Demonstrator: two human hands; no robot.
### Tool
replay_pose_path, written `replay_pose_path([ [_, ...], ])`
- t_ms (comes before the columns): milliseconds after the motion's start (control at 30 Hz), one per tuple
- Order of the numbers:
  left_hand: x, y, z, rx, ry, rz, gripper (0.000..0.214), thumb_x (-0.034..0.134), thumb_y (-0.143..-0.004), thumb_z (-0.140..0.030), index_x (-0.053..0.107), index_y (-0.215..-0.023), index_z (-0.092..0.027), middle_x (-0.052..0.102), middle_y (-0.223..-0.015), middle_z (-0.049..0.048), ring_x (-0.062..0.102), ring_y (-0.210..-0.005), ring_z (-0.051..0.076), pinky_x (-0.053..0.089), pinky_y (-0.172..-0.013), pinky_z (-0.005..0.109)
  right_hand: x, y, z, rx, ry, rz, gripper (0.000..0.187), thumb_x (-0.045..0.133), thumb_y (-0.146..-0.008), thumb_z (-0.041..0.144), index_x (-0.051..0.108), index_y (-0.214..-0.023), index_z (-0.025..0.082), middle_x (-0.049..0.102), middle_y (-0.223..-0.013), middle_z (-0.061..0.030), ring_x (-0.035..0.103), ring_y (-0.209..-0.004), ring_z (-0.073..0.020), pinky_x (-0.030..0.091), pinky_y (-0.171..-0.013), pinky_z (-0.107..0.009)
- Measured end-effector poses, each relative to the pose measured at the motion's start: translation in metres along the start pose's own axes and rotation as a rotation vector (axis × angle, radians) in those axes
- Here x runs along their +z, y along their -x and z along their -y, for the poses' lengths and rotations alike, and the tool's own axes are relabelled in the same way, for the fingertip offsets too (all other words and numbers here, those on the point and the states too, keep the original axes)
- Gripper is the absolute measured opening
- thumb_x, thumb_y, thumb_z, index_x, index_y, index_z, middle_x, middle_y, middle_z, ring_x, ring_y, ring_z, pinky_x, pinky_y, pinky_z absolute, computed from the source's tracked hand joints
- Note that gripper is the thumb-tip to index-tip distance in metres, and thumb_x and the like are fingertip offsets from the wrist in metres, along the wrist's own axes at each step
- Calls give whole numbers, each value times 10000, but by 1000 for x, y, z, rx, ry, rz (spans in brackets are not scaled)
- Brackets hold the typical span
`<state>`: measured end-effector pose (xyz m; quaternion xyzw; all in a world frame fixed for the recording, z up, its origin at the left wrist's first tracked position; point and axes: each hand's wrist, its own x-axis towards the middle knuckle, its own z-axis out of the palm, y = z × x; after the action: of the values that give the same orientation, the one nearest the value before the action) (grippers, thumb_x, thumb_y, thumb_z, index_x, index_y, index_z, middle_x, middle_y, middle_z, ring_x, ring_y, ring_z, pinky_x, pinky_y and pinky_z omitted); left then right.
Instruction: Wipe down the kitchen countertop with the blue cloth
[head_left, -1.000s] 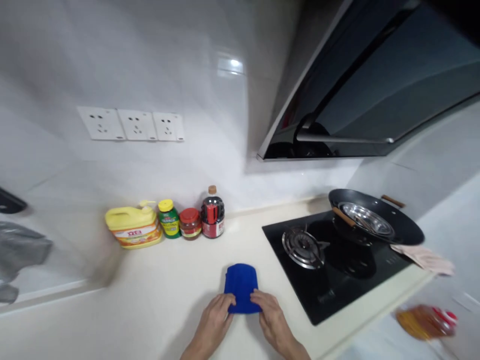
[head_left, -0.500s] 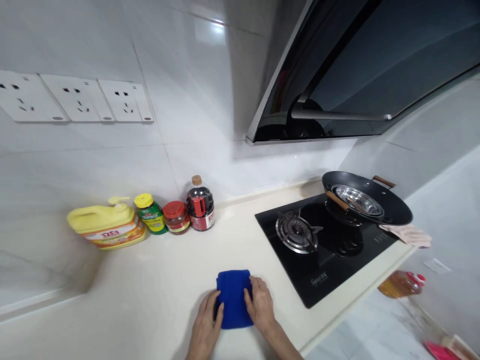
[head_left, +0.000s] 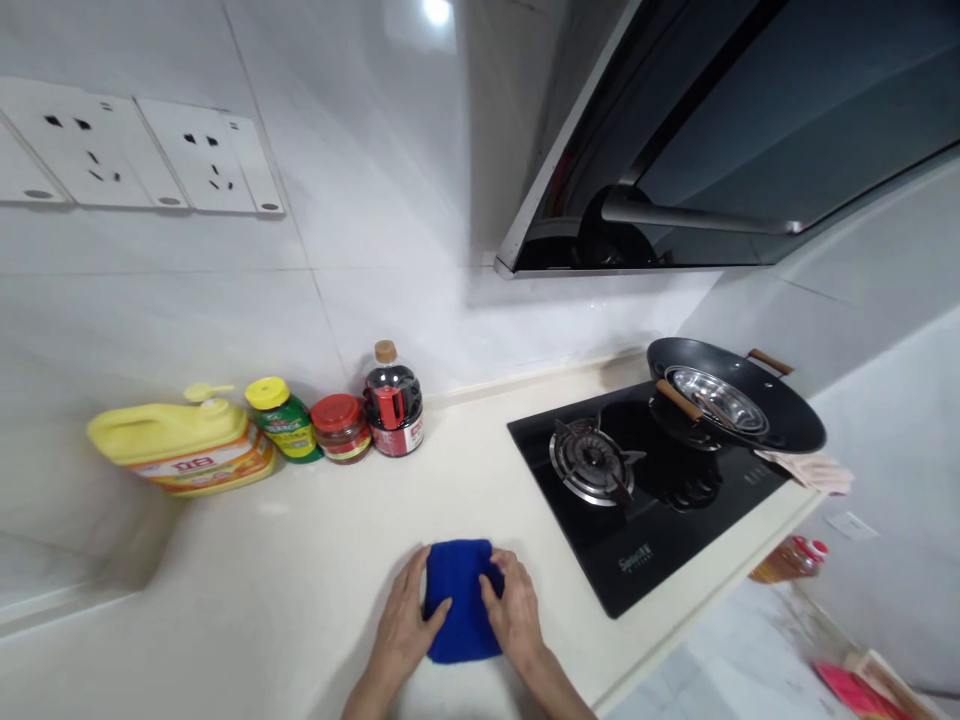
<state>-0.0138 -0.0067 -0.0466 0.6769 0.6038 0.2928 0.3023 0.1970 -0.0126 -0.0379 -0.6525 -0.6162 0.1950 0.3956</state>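
Note:
A folded blue cloth (head_left: 463,605) lies flat on the cream countertop (head_left: 300,570), between my two hands. My left hand (head_left: 405,615) rests along its left edge, fingers stretched forward and the thumb spread onto the cloth. At the right edge, my right hand (head_left: 516,610) has its fingers bent over the far corner, with the thumb apart and touching the cloth's top. Neither hand lifts the cloth.
Along the wall stand a yellow jug (head_left: 187,450), a green bottle with yellow cap (head_left: 285,420), a red-lidded jar (head_left: 341,428) and a dark sauce bottle (head_left: 394,405). Right are a gas stove (head_left: 600,500) and a wok (head_left: 787,410) holding a metal bowl (head_left: 716,398), under a range hood (head_left: 712,150).
My view has shifted slightly. My left hand has slid forward along the cloth's edge, its thumb now farther onto the cloth. My right fingers have bent more at the far corner.

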Motion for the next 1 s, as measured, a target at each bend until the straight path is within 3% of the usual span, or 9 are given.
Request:
replay_pose_path([
  [100,-4,-9,1,68,-31,60,731,562,-912,-478,356,-1556,-201,480,-1582,154,441,-1471,315,389,-1235,560,9,-2,-7,105,9,-38,479,632,-774,241,608,-1250,204,726,-1095,-136,687,-1006,-351,561,-934,-529],
  [233,-8,-20,-2,127,-57,88,740,576,-914,-452,342,-1570,-203,500,-1564,164,477,-1444,330,434,-1199,571,11,-16,-4,96,-98,-31,411,589,-752,173,662,-1155,204,716,-941,-84,695,-906,-294,593,-884,-475],
  [333,-10,-23,-4,171,-63,96,795,618,-901,-453,299,-1588,-215,477,-1579,174,467,-1453,332,446,-1189,565,0,-16,13,15,-155,8,366,549,-790,129,683,-1113,234,699,-949,-61,692,-915,-247,590,-888,-417],
  [467,-22,-15,-10,372,-145,63,919,729,-830,-392,251,-1603,-258,454,-1598,153,415,-1486,340,425,-1202,576,-32,11,39,-214,-278,217,337,480,-858,75,679,-1053,263,672,-1046,-64,685,-994,-196,573,-902,-339],
  [533,-31,-5,-14,524,-218,23,817,733,-829,-342,365,-1554,-268,535,-1540,133,463,-1456,324,422,-1203,581,-48,31,47,-286,-322,316,332,458,-887,68,659,-1061,267,661,-1230,-88,687,-1080,-179,559,-958,-323],
  [667,-52,27,-24,791,-260,-8,272,666,-888,-242,673,-1154,-299,746,-1264,25,610,-1320,220,393,-1242,493,-74,68,51,-304,-344,513,350,475,-877,60,629,-1107,274,644,-1407,-91,633,-1285,-187,505,-1087,-333],
  [767,-60,55,-31,888,-230,41,290,641,-870,-153,663,-1132,-276,792,-1085,-1,700,-1153,160,418,-1223,375,-87,86,49,-245,-332,640,331,504,-864,100,629,-1115,276,696,-1353,-68,606,-1330,-200,484,-1116,-345],
  [867,-57,83,-35,845,-181,182,442,600,-817,-69,643,-1204,-279,797,-1026,-9,737,-1039,166,452,-1197,392,-97,98,46,-90,-331,684,333,520,-872,175,629,-1161,299,758,-1217,-27,720,-1124,-178,558,-986,-294],
  [1000,-37,113,-33,537,-77,488,536,558,-806,-90,651,-1262,-355,786,-1117,4,744,-1040,218,514,-1143,444,-99,115,33,18,-284,600,383,561,-875,324,641,-1250,333,791,-986,-3,759,-898,-203,612,-812,-300],
])
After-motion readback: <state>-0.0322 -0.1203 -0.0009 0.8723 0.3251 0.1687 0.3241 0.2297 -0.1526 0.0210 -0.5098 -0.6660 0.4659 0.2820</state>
